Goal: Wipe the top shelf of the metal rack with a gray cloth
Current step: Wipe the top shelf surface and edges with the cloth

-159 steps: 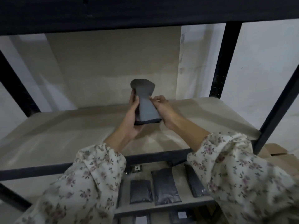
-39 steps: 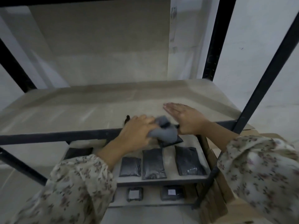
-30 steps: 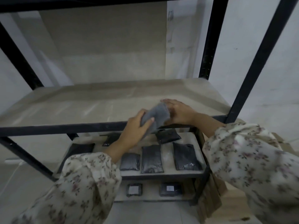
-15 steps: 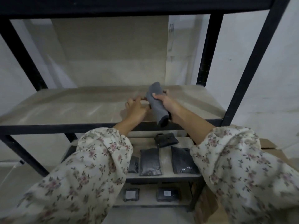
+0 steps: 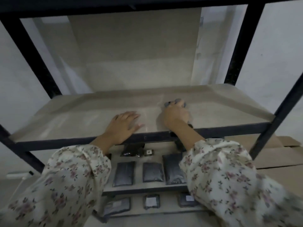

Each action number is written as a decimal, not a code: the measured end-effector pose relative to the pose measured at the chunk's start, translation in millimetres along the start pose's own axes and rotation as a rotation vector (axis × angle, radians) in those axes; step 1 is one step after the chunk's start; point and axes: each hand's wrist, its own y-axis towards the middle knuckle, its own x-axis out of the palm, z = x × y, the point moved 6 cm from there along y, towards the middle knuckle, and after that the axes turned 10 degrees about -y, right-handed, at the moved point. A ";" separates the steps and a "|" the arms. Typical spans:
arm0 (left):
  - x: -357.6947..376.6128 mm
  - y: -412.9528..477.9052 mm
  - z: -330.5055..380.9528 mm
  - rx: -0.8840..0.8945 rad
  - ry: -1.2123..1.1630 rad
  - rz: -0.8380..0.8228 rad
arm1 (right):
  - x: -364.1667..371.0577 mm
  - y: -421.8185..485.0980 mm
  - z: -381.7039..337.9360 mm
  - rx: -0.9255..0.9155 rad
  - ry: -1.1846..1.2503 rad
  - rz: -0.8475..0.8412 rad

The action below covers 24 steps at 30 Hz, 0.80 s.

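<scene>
cloth [image 5: 175,102] is now pressed flat on the shelf [image 5: 82,117] under the right hand [image 5: 176,114], where half a second ago that hand held it rolled and upright above the board; wiping looks to be starting. only a gray edge shows past the fingertips. left hand [image 5: 123,126] lies open, palm down, on the shelf just left of the cloth, holding nothing. the shelf is a smooth, pale matte board in a black metal frame [image 5: 147,137]; the cloth looks soft.
</scene>
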 end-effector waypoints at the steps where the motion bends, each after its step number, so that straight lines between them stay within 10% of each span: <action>1: -3.0 -3.7 -2.7 0.048 0.008 -0.029 | 2.4 -4.2 -21.2 -0.042 0.020 0.003; 7: -19.6 -17.1 -28.0 0.266 0.094 -0.177 | -11.8 21.6 -16.1 -0.135 0.450 -0.077; 15: -13.3 -10.1 -36.6 0.254 0.071 -0.130 | -9.0 8.0 -44.4 -0.044 -0.079 0.053; 20: -13.8 -11.3 -33.3 0.243 0.043 -0.131 | -6.5 9.6 -85.7 -0.237 0.256 -0.027; 24: -13.8 -10.9 -35.8 0.222 0.035 -0.139 | -12.6 58.2 -31.4 -0.026 0.313 0.002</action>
